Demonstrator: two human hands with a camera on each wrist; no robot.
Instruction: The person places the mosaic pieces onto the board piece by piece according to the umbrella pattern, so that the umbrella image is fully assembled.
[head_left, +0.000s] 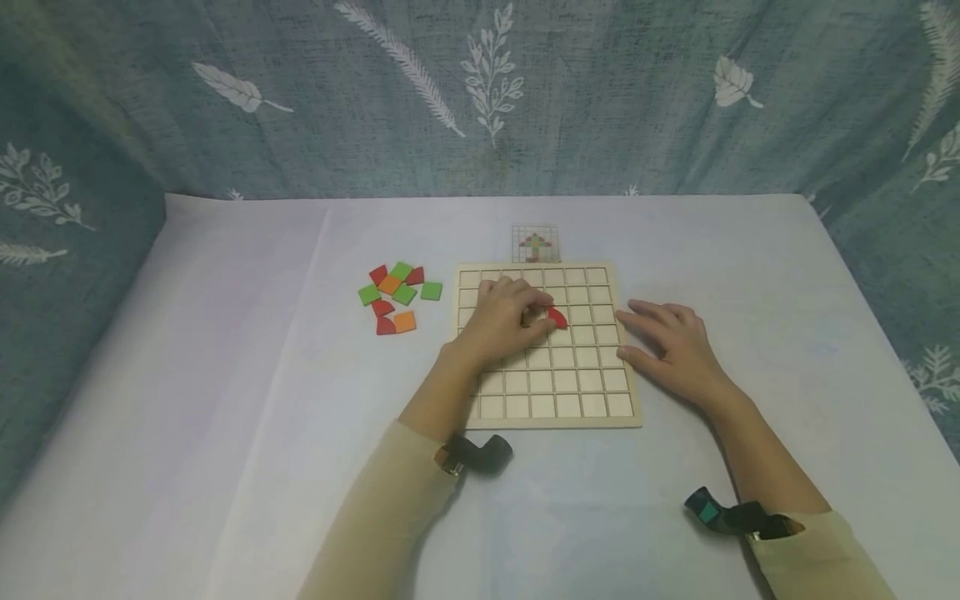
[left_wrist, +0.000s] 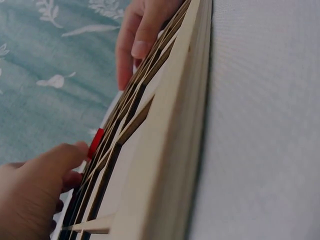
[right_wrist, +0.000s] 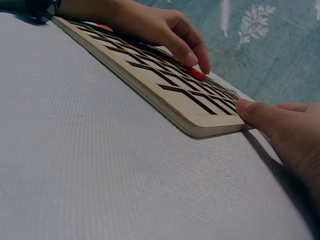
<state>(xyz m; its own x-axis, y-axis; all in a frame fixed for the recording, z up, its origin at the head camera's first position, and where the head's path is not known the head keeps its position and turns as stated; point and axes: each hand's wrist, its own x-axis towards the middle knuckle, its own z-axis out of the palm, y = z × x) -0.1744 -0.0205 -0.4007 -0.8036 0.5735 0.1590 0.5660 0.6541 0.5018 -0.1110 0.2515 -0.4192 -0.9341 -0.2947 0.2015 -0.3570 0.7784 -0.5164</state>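
A wooden grid board (head_left: 555, 422) lies on the table, divided into small square cells. Between thumb and fingers, my left hand (head_left: 497, 323) pinches a red quarter-round tile (head_left: 557, 317) over the upper middle of the board. The same red tile (left_wrist: 95, 144) looks tilted in the left wrist view. That hand and its forearm hide several cells at the board's left. At the board's right edge my right hand (head_left: 675, 346) touches the rim with fingers loosely spread, holding nothing. Its thumb (right_wrist: 246, 107) meets the rim in the right wrist view.
Left of the board lie loose tiles: several green squares (head_left: 431, 291), orange squares (head_left: 404, 322) and red pieces (head_left: 382, 307). Behind the board is a small pattern card (head_left: 536, 243) with a coloured figure on a grid. A leaf-patterned teal cloth (head_left: 600, 100) hangs behind the white table.
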